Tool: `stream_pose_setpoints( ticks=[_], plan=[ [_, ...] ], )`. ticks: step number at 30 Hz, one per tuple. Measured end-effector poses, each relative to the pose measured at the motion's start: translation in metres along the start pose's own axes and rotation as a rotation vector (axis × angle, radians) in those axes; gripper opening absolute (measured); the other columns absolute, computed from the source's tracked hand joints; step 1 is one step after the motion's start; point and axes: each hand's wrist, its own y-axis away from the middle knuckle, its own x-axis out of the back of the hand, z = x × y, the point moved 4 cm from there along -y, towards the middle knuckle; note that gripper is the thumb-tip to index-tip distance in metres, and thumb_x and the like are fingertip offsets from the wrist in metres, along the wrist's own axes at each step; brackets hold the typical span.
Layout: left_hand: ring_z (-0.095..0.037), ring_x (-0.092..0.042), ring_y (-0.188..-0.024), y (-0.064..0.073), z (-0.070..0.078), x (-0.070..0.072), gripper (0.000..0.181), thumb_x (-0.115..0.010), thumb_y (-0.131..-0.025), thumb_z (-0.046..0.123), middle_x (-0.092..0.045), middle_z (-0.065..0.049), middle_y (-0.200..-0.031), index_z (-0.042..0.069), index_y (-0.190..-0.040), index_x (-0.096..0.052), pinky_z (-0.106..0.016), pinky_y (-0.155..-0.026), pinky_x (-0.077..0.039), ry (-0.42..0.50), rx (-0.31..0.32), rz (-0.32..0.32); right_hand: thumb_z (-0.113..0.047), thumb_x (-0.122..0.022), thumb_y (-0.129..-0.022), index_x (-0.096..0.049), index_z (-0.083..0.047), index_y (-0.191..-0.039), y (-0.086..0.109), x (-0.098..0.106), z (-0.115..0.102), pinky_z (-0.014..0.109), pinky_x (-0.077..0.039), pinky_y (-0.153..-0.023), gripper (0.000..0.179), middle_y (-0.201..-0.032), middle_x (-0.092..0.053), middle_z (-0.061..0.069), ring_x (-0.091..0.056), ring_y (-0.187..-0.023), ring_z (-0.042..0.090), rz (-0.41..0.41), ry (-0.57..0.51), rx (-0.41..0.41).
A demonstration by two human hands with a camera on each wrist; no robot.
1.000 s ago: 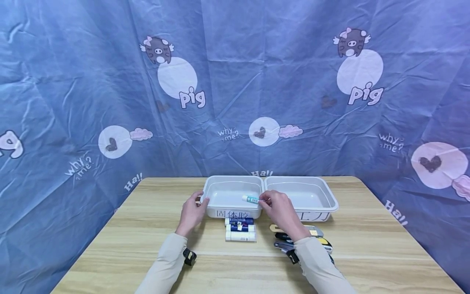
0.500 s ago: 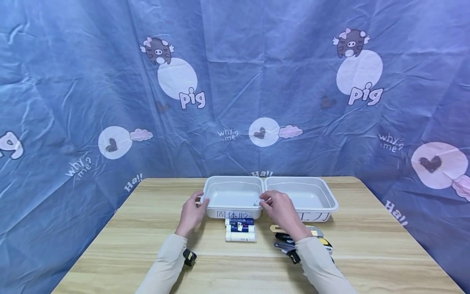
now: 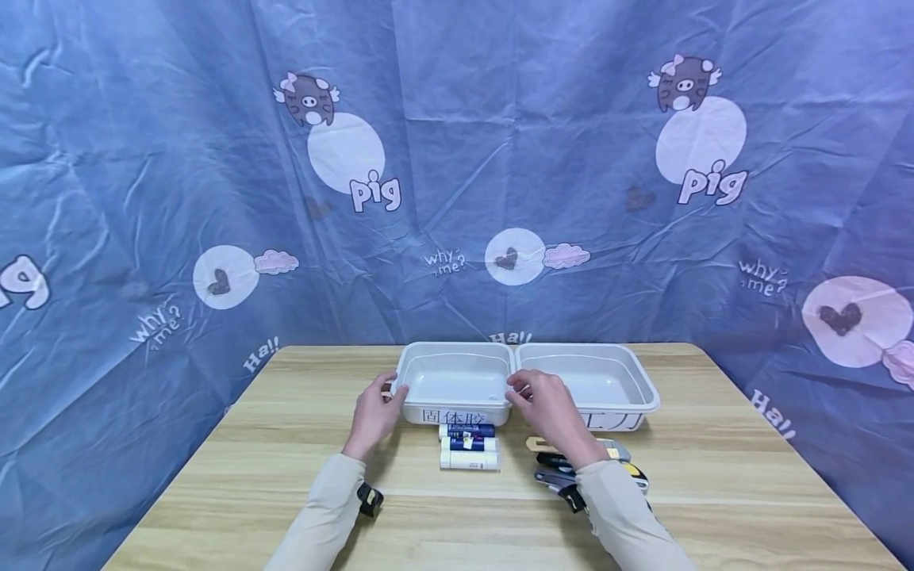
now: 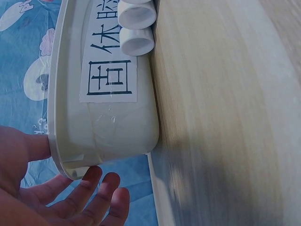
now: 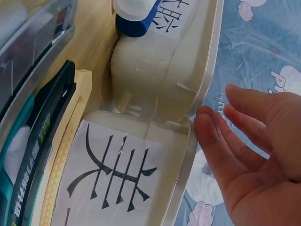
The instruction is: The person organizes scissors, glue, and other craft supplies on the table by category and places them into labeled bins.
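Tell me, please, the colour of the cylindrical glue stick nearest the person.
White stick, clearest in head view.

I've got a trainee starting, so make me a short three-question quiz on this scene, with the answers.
1. How many glue sticks lie on the table in front of the left bin?
2. True or false: the left hand touches the left bin.
3. What is the right hand holding? A: a cutter; B: a glue stick; C: nothing.

Key: 1. Three. 2. True, at its rim. 3. C.
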Motion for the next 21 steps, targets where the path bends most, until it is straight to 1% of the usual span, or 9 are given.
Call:
stream_pose_setpoints(
  ticks=[12,21],
  plan=[
    [-0.026,-0.067,-0.088,-0.0011,-0.0015,-0.001,0.042,-0.064,-0.1,0.016,-0.069,-0.026,-0.114,-0.005,-0.136,-0.059,-0.034,-0.076,-0.054,0.013,-0.003,0.006,-0.009,-0.077,-0.09,-0.076,-0.006,-0.102,0.0007,-0.0004,-0.0014,0.035,-0.058,-0.073,0.012,-0.086,-0.073,0.003,-0.068,-0.076,0.013,-0.005,0.008,0.0],
    [-0.026,-0.067,-0.09,-0.0013,-0.0026,-0.0009,0.042,-0.064,-0.101,0.018,-0.069,-0.026,-0.115,-0.004,-0.137,-0.058,-0.035,-0.076,-0.054,0.0,0.002,0.003,-0.01,-0.077,-0.09,-0.076,-0.006,-0.103,0.0008,0.0002,-0.0013,0.035,-0.058,-0.073,0.013,-0.087,-0.074,0.003,-0.068,-0.077,0.013,-0.005,0.007,0.008]
  ],
)
